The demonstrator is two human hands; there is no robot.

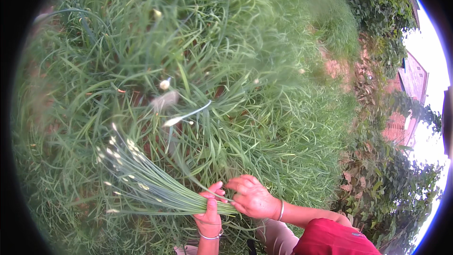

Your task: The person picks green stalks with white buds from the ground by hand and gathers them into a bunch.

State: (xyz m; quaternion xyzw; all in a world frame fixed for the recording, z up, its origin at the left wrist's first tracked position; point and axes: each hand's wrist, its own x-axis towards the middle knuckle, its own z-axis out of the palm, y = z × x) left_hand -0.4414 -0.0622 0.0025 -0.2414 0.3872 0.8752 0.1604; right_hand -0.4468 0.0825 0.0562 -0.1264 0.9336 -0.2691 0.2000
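My left hand (209,207) is closed around a thick bundle of long green flower stalks (166,187), likely garlic chives, with its thumb across them. The pale closed buds fan out to the upper left, and the cut or pulled ends point right. My right hand (252,198) is at those ends, back of the hand to the camera, its fingers pinching one curved stalk (198,183) that lies along the top of the bundle. Part of its grip is hidden. A metal bangle is on each wrist.
Dense chive-like green leaves (265,120) surround the hands. Scattered budded stalks stand among them, some blurred close to the camera, with one bud (164,84) above the bundle. At the right are bare reddish soil (338,71), leafy bushes (375,184) and a brick building (394,127).
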